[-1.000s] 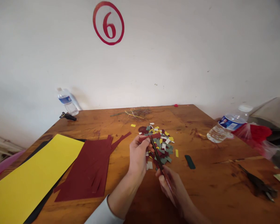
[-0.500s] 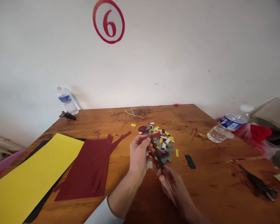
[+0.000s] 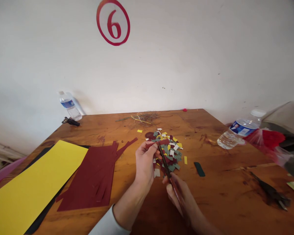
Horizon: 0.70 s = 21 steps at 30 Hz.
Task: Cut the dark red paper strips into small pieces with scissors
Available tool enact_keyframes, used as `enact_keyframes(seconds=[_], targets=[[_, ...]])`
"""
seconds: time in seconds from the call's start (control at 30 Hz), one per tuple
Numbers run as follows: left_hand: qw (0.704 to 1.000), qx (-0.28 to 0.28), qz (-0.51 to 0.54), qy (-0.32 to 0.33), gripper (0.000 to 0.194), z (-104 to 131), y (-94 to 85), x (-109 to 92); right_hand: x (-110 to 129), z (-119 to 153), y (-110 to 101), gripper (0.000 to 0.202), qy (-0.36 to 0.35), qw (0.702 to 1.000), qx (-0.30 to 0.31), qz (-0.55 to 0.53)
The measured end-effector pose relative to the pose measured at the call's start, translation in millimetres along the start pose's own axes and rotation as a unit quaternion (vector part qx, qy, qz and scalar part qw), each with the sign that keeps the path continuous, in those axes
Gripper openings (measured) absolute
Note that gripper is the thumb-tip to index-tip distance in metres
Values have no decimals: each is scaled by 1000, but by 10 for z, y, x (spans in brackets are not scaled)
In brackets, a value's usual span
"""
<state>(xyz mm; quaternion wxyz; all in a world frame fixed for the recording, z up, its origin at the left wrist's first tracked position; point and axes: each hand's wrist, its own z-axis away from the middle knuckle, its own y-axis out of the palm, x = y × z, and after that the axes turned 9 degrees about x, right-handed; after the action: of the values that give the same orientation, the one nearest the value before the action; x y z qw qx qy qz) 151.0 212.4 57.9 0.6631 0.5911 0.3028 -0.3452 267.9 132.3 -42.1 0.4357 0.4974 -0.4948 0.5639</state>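
Between thumb and fingers, my left hand (image 3: 145, 161) pinches a dark red paper strip (image 3: 164, 142) above the pile of cut paper pieces (image 3: 174, 158). My right hand (image 3: 180, 192) is closed around the handles of a pair of scissors (image 3: 165, 163). The long dark blades point up and away from me, their tips at the strip beside my left thumb. The pile holds small green, yellow, white and dark red rectangles, partly hidden by my hands and the scissors.
Dark red sheets and strips (image 3: 88, 182) and a yellow sheet (image 3: 39, 182) lie left. Water bottles stand at back left (image 3: 71, 106) and right (image 3: 238, 130). Thin wires (image 3: 143, 118) lie at the back, pliers (image 3: 270, 191) at right, a dark green piece (image 3: 199, 169) nearer.
Very little differs. The fingers of my right hand have shifted slightly on the scissors' handles; the strip and my left hand stay nearly in place.
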Motion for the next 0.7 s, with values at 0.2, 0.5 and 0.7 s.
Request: enact_keyframes(seconds=[0.2, 0.5, 0.7], targets=[[1000, 5, -11, 4, 28, 14, 14, -3, 23, 1, 5, 32, 10, 1000, 15, -24], [1000, 3, -4, -4, 28, 4, 16, -4, 75, -19, -14, 47, 37, 999, 19, -31], [1000, 7, -4, 2, 28, 1, 20, -1, 81, -14, -13, 45, 46, 999, 13, -25]])
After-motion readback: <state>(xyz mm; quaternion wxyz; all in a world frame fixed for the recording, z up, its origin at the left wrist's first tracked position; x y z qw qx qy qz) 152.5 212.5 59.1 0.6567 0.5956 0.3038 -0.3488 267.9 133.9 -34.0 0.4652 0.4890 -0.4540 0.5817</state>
